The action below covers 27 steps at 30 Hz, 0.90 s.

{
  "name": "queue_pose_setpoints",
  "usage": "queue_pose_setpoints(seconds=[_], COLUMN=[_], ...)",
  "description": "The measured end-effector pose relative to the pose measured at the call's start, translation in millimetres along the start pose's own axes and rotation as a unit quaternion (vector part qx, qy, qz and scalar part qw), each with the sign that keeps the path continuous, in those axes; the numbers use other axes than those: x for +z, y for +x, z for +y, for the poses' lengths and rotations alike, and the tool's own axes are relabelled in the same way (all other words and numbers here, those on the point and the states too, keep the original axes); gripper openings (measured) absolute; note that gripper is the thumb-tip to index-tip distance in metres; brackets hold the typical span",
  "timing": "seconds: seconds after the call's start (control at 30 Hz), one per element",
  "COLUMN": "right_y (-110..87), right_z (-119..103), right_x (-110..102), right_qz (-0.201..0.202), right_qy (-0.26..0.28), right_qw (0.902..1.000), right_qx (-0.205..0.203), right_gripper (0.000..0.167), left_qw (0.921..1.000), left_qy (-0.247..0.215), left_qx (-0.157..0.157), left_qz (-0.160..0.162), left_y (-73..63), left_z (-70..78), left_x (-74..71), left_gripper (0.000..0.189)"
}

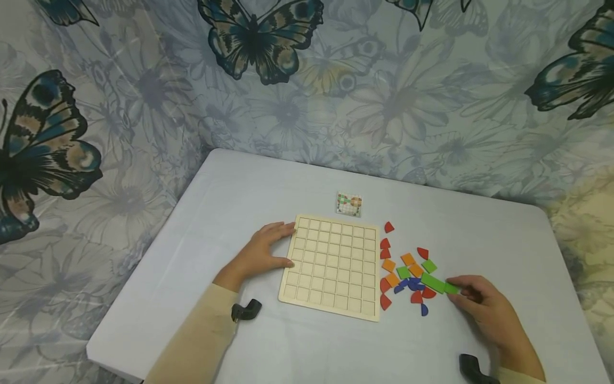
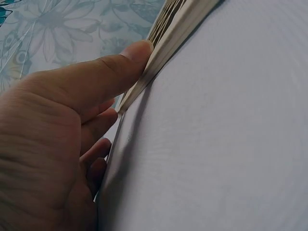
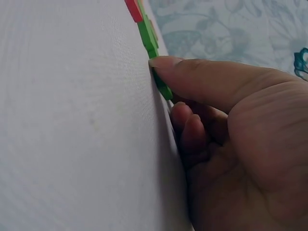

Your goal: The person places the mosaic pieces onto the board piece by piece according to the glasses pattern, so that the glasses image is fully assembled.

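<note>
A pale wooden grid board point(image 1: 331, 266) lies flat on the table. At its left edge rests my left hand point(image 1: 256, 253), thumb and fingers spread apart; in the left wrist view the thumb point(image 2: 110, 72) presses the board's rim point(image 2: 166, 53). To the right, my right hand point(image 1: 491, 306) pinches a small green tile point(image 1: 451, 288) between thumb and fingers. That tile meets the end of a longer green piece point(image 1: 433, 283). From the right wrist, the thumb point(image 3: 202, 77) covers part of the green tile point(image 3: 162, 86), and other fingers curl beneath.
Beside the board's right edge are scattered red quarter-round pieces point(image 1: 389, 227), orange squares point(image 1: 408, 259), green squares point(image 1: 429, 266) and blue pieces point(image 1: 424, 310). A small pattern card point(image 1: 349, 204) lies behind the board. A patterned wall covering point(image 1: 288, 117) borders the white table point(image 1: 268, 176).
</note>
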State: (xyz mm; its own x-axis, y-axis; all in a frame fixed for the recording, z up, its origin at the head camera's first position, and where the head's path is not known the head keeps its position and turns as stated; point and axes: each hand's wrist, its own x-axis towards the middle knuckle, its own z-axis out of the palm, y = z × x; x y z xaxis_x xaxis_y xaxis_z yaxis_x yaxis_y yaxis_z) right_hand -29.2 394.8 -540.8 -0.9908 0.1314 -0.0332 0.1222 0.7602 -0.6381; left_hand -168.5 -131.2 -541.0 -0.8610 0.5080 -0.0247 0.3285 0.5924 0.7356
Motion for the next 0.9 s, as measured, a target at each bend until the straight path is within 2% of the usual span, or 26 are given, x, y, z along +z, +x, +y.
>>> queue_pose_setpoints(seconds=[0.23,0.53,0.7,0.9], right_y=[0.4,4.1,6.4,5.1], right_z=[0.5,-2.0,-4.8,-5.5], right_x=[2.2,0.5,0.3,0.5], right_qz=[0.012,0.002,-0.002,-0.005], right_qy=[-0.015,-0.030,-0.032,-0.034], right_qw=[0.9998,0.9995,0.9992,0.9966], right_qx=[-0.004,0.001,0.023,0.075], right_gripper=[0.029,0.031,0.029,0.031], left_qw=[1.0000,0.9999,0.9999,1.0000], left_qy=[0.005,-0.003,-0.003,-0.005], left_qx=[0.001,0.004,0.007,0.002], left_qz=[0.006,0.009,0.009,0.001], left_y=[0.2,-0.4,0.4,-0.3], left_z=[-1.5,-4.4,-5.9,-3.6], left_x=[0.6,0.3,0.4,0.4], left_gripper=[0.092,0.089,0.087,0.080])
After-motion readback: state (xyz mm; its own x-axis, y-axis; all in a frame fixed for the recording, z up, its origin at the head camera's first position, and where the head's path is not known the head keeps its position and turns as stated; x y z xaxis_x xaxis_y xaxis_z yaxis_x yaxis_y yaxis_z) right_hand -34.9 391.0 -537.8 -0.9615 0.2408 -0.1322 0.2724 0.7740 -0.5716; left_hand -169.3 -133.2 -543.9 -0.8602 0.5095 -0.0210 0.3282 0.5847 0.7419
